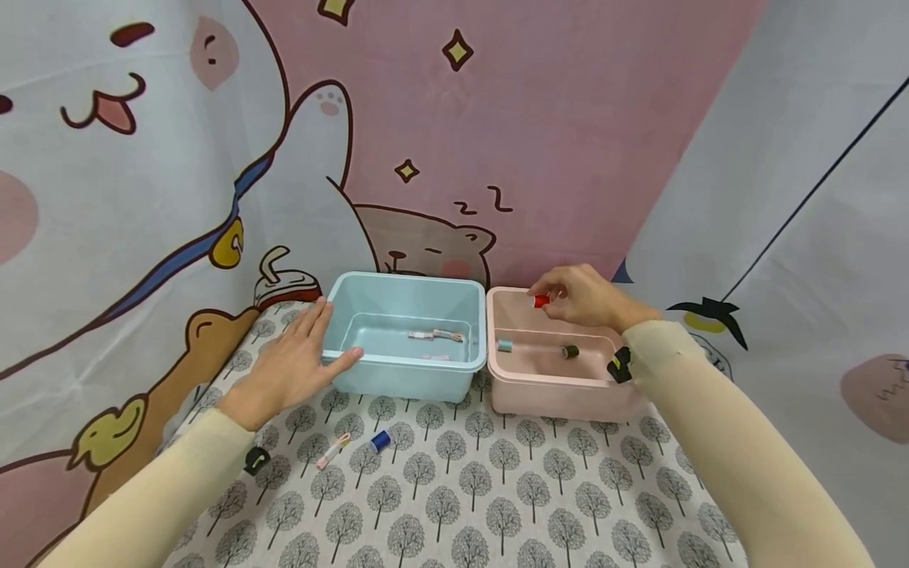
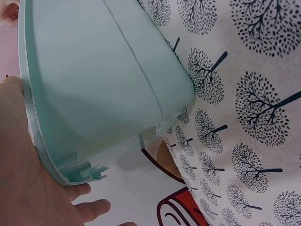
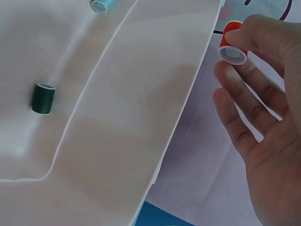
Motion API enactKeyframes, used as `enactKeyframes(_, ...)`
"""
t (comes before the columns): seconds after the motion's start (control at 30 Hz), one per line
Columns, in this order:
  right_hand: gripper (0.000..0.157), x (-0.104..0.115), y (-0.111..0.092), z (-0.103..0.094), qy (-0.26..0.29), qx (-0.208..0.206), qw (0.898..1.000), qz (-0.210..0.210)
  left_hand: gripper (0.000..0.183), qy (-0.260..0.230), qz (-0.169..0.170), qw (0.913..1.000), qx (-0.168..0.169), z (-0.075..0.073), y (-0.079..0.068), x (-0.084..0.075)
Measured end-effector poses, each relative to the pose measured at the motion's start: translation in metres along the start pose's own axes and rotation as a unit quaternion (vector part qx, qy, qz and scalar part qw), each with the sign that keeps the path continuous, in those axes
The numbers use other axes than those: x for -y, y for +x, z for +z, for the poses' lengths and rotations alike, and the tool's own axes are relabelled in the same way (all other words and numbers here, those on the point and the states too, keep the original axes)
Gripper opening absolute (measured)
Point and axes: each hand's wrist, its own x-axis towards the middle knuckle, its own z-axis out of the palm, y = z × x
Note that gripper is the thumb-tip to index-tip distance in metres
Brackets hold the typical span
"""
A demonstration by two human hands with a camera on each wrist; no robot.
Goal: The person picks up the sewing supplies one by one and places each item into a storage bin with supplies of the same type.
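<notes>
My right hand (image 1: 584,297) pinches a red thread spool (image 1: 541,301) between thumb and fingers, over the back part of the pink bin (image 1: 568,399). In the right wrist view the red spool (image 3: 233,42) shows its white end. Inside the pink bin lie a light blue spool (image 1: 504,345) and a dark green spool (image 3: 43,99). My left hand (image 1: 291,367) rests with straight fingers on the left rim of the light blue bin (image 1: 405,380). Pale pink bundled cords (image 1: 435,335) lie on that bin's floor.
On the tree-print cloth (image 1: 454,489), in front of the blue bin, lie a blue thread spool (image 1: 380,441) and a pink bundled cord (image 1: 333,450). The two bins stand side by side against a cartoon-print curtain (image 1: 540,142).
</notes>
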Motion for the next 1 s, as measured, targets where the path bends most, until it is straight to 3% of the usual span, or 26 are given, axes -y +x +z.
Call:
enactKeyframes(0.53,0.049,-0.011,-0.006,0.001,-0.006,0.006,1.0,0.024,0.117,0.005,-0.002,1.0,0.004,0.0,0.001,-0.001)
enactKeyframes(1.0,0.047,0.004,-0.022,-0.011,-0.025,-0.031,0.999,0.014,0.116,0.008,0.0,0.9999,0.009,-0.001,0.001,0.0)
